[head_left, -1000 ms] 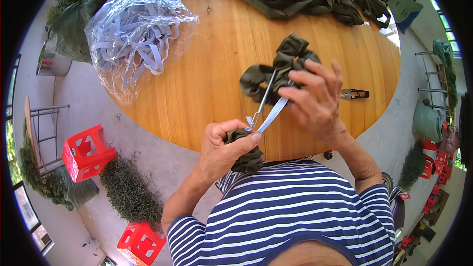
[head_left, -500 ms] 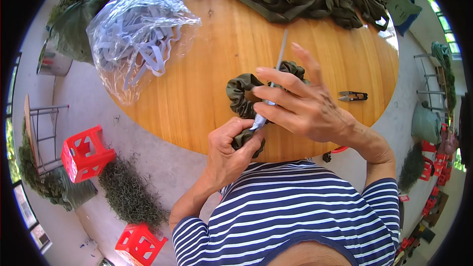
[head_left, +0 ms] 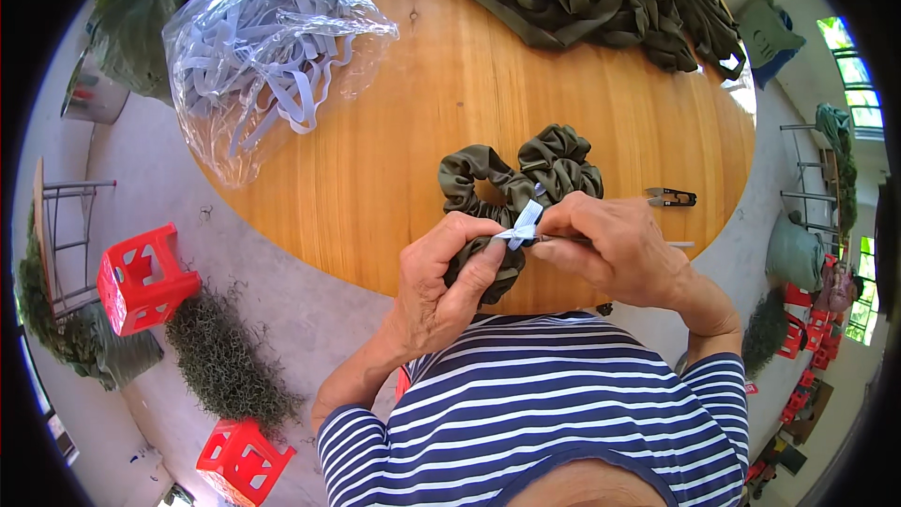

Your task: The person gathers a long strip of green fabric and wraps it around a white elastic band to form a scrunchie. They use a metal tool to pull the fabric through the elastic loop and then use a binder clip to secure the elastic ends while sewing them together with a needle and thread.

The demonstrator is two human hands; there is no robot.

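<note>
My left hand (head_left: 441, 272) is closed on a dark olive satin scrunchie (head_left: 502, 279), held at the table's near edge. From the fabric comes a white elastic band (head_left: 519, 233), crossed over itself like a knot with a short end sticking up. My right hand (head_left: 615, 239) pinches the band just right of that crossing. A thin pale straight piece (head_left: 680, 244) shows beyond the right hand; whether it is band or stick I cannot tell. Just past my fingers lie two more gathered olive scrunchies, a left one (head_left: 469, 174) and a right one (head_left: 563, 164).
Black thread snips (head_left: 671, 197) lie right of my hands on the round wooden table (head_left: 375, 197). A clear plastic bag of white elastic strips (head_left: 272, 66) is far left, and a heap of olive fabric (head_left: 582, 0) far right. Red stools (head_left: 145, 277) stand on the floor.
My right hand has come down and its spread fingers have closed into a pinch beside the left. The long pale piece no longer points up; the band now shows crossed over itself.
</note>
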